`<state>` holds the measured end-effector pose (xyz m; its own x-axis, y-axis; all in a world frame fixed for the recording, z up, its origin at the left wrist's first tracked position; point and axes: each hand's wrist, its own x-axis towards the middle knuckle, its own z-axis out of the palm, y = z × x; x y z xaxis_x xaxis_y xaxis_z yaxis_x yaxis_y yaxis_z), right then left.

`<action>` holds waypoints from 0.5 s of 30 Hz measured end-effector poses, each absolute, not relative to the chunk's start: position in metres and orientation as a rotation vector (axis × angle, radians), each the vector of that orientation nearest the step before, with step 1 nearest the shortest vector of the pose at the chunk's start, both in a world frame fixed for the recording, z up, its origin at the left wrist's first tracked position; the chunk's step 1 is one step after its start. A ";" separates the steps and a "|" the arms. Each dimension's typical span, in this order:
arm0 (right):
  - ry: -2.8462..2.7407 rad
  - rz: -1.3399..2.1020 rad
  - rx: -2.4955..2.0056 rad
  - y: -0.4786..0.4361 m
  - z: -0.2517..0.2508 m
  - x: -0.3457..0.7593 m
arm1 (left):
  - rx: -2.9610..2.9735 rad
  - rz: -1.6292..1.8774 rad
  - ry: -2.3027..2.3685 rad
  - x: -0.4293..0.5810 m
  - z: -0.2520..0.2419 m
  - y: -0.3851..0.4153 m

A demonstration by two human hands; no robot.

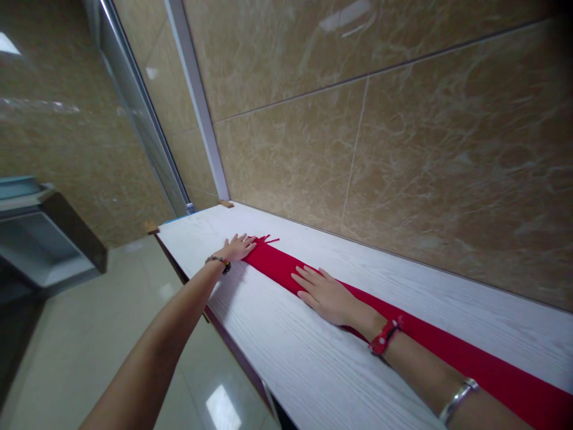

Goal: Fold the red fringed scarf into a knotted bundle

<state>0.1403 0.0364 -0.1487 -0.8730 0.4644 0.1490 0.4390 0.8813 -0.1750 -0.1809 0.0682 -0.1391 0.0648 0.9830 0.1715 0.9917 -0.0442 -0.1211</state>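
Note:
A long red scarf (277,264) with a few fringe strands at its far end lies stretched along a white wood-grain table (277,334). My left hand (239,246) rests on the fringed end with its fingers spread. Farther along toward me, my right hand (324,294) lies flat on the scarf, fingers extended. Part of the scarf is hidden under my right hand and forearm, and it runs out of view at the lower right. Neither hand grips the cloth.
A tan marbled tile wall (286,161) borders the table's far side. At the left are a shiny tiled floor (120,334), a low cabinet (49,239) with a pale blue basin (18,187) on top, and a metal-framed glass panel (138,113).

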 end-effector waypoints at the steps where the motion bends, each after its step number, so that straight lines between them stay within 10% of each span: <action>1: -2.852 0.201 -0.693 0.036 -0.148 0.140 | -2.115 -0.074 -2.013 -0.175 -0.137 0.068; 15: -2.562 0.160 -0.557 0.034 -0.152 0.137 | -2.547 0.053 -1.505 -0.164 -0.103 0.025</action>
<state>0.1367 0.0343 -0.1523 -0.7864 0.4165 0.4562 0.3566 0.9091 -0.2154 -0.1639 0.0253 -0.1027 0.4863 0.8716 0.0621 0.8651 -0.4702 -0.1746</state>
